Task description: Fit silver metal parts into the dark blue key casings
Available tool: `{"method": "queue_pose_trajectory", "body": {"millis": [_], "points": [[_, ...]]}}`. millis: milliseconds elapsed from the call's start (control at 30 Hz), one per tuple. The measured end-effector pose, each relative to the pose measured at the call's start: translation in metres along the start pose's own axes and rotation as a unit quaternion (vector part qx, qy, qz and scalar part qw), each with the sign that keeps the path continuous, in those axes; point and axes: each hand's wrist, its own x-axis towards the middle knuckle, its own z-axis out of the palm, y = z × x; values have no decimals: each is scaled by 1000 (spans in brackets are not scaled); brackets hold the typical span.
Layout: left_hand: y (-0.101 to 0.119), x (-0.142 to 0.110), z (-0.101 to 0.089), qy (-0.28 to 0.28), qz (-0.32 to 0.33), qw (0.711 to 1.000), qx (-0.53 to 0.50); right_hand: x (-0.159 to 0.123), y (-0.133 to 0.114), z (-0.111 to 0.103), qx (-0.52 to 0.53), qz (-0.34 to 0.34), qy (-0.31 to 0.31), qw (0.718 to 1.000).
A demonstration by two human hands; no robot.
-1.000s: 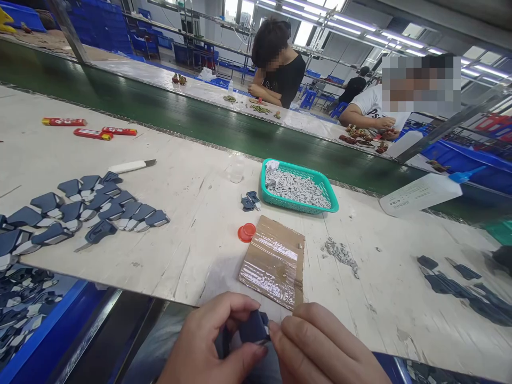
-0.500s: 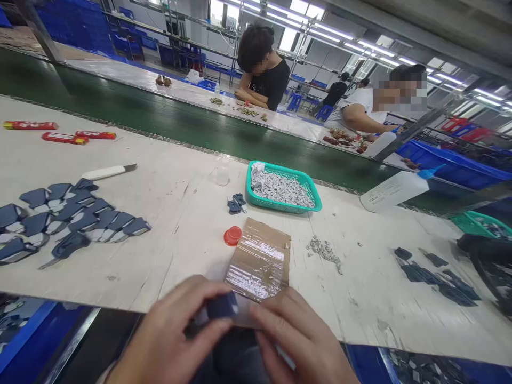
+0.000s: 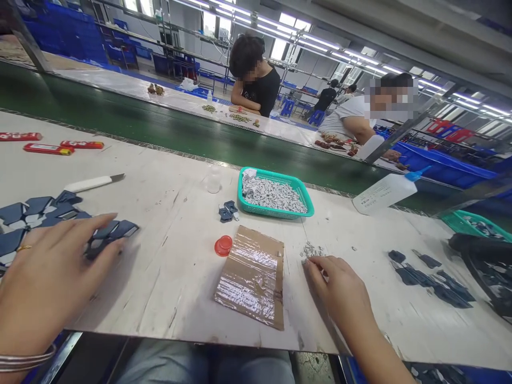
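My left hand point(image 3: 60, 261) is over the group of dark blue and grey flat pieces point(image 3: 40, 205) at the left. Its thumb and forefinger are apart, with the end pieces of the group between and beyond them. My right hand point(image 3: 340, 285) reaches to the small pile of tiny grey bits point(image 3: 312, 249) right of centre. Thumb and forefinger are pinched together at the pile's near edge; what lies between the tips is too small to make out. Between the hands lies a tape-covered cardboard piece point(image 3: 252, 274), a red cap point(image 3: 223, 245) beside it.
Behind the cardboard stands a green basket point(image 3: 276, 213) of small whitish bits, near a few dark blue parts point(image 3: 228, 211). A white-handled knife point(image 3: 94, 183) and red tubes point(image 3: 48, 149) are at left. A white bottle point(image 3: 384, 193) and more blue pieces point(image 3: 432, 280) lie right. Two people sit across the green belt.
My hands have parted from in front of the cardboard. The left, which held a dark blue piece, has moved left to the group; the right has moved to the grey bits.
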Motion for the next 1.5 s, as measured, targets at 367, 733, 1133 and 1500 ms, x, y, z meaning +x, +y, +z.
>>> {"method": "queue_pose_trajectory", "body": {"millis": [367, 733, 1133, 1500], "points": [[102, 68, 45, -149, 217, 958, -110, 4, -7, 12, -12, -41, 9, 999], [117, 73, 70, -193, 257, 934, -155, 5, 3, 10, -101, -117, 19, 988], [88, 33, 21, -215, 16, 870, -444, 13, -4, -6, -136, -244, -33, 960], [107, -62, -17, -352, -318, 503, -723, 2, -43, -19, 40, -268, -20, 963]]}}
